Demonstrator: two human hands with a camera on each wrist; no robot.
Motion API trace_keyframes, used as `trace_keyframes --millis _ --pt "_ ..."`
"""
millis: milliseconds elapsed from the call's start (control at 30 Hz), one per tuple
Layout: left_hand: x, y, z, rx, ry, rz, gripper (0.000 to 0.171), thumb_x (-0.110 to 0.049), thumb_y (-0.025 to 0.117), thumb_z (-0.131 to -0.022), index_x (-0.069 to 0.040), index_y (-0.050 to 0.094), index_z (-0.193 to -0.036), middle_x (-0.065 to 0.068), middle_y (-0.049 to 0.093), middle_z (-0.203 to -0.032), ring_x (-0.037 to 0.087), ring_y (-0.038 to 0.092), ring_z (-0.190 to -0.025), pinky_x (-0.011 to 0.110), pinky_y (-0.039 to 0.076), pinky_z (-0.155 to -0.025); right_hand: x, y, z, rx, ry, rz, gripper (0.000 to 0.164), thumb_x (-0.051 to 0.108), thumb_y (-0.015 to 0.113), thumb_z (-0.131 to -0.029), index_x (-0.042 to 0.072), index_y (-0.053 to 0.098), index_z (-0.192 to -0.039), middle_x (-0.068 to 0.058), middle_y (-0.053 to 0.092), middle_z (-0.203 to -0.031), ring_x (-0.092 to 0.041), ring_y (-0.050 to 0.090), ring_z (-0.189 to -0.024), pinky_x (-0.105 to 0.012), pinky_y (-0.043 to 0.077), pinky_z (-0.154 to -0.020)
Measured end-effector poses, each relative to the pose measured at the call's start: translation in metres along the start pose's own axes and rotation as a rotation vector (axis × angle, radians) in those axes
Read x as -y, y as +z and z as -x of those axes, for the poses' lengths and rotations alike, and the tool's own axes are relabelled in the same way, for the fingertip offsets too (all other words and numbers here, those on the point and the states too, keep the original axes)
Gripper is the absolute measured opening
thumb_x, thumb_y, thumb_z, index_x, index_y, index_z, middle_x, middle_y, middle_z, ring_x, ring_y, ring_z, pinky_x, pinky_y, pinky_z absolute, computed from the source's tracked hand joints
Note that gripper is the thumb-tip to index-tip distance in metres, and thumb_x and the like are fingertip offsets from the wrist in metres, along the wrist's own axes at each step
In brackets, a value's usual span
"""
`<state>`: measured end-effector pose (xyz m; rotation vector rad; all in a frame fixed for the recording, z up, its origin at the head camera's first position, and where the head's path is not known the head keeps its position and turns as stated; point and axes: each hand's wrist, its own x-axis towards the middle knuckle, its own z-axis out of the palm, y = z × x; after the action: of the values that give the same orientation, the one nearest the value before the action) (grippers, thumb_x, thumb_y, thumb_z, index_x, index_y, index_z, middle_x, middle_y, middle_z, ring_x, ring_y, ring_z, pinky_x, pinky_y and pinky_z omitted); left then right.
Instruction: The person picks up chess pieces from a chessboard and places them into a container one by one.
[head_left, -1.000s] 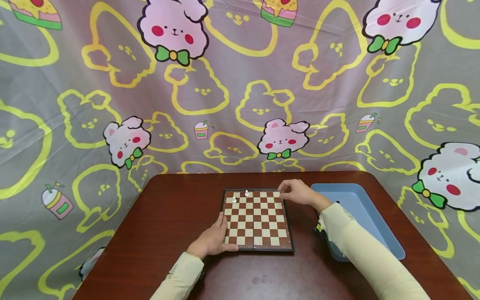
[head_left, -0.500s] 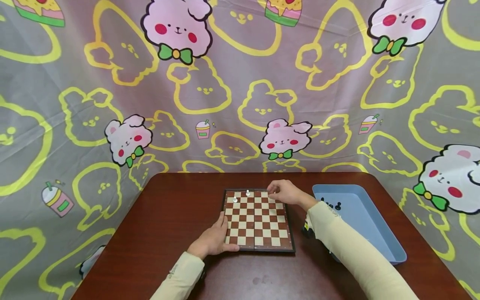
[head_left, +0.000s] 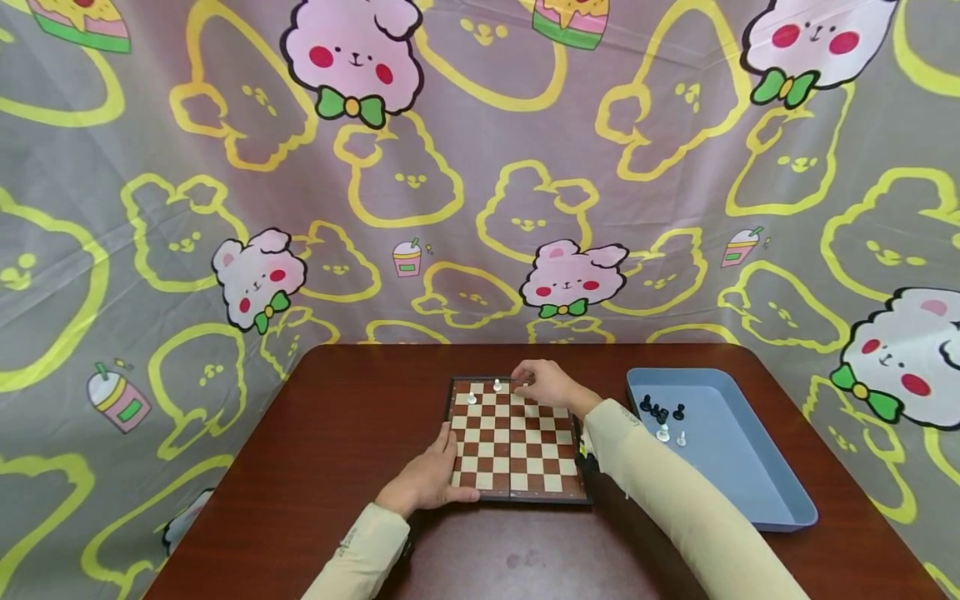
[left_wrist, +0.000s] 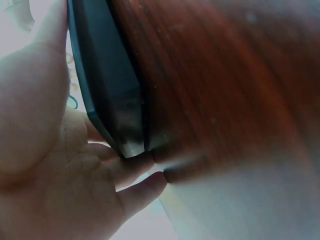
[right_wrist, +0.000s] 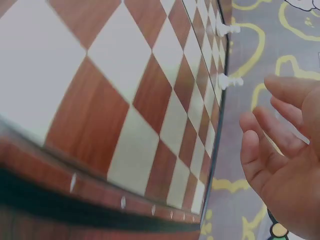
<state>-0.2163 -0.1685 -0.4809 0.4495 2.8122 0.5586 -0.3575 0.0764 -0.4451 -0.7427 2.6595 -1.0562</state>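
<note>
A brown and cream chessboard (head_left: 510, 437) lies unfolded on the table. Two small white chess pieces stand near its far left corner: one chess piece (head_left: 471, 399) a little inside, another chess piece (head_left: 497, 384) at the far edge. My right hand (head_left: 551, 386) hovers over the far edge, just right of the second piece. In the right wrist view its fingers (right_wrist: 277, 132) bend loosely, with nothing between them and the thumb. My left hand (head_left: 427, 477) rests against the board's near left corner, fingers extended along the left side and thumb along the front edge.
To the right of the board stands a blue tray (head_left: 738, 450). Several black chess pieces (head_left: 656, 411) and two white pieces (head_left: 663, 433) lie or stand in its far left part. A patterned curtain (head_left: 450, 208) hangs behind the dark wooden table (head_left: 337, 417).
My right hand has moved left along the board's far edge, from its far right corner toward the white piece there. More of the tray's pieces now show. The left hand stays put.
</note>
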Motion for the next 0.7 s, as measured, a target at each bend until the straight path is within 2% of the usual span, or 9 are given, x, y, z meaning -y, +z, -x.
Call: trace_keyframes --millis 200,400,700 --pt "0.002 0.000 0.001 0.001 0.002 -0.010 0.117 -0.066 0.068 -0.072 0.009 0.018 -0.146 0.026 0.006 -0.154 0.039 0.035 -0.130 0.045 0.041 -0.096 0.004 0.012 -0.010 -0.042 0.029 -0.019 0.030 0.013 0.067 -0.089 0.005 0.062 -0.117 -0.006 0.063 -0.107 -0.021 0.059 -0.097 -0.035 0.049 -0.076" --pt "0.002 0.002 0.001 -0.001 0.009 -0.011 0.118 -0.066 0.067 -0.072 0.010 0.017 -0.146 0.027 0.007 -0.153 0.039 0.035 -0.130 0.045 0.041 -0.095 0.008 0.020 -0.017 -0.010 0.086 -0.043 0.037 0.015 0.063 -0.092 0.007 0.056 -0.128 -0.011 0.059 -0.118 -0.023 0.058 -0.101 -0.035 0.050 -0.076" --pt "0.002 0.003 -0.001 -0.007 0.000 -0.016 0.117 -0.066 0.068 -0.072 0.009 0.018 -0.147 0.026 0.007 -0.154 0.038 0.035 -0.131 0.045 0.041 -0.096 0.003 0.031 -0.029 -0.021 0.106 -0.055 0.040 0.016 0.062 -0.093 0.005 0.054 -0.130 -0.011 0.058 -0.119 -0.026 0.057 -0.104 -0.037 0.050 -0.078"
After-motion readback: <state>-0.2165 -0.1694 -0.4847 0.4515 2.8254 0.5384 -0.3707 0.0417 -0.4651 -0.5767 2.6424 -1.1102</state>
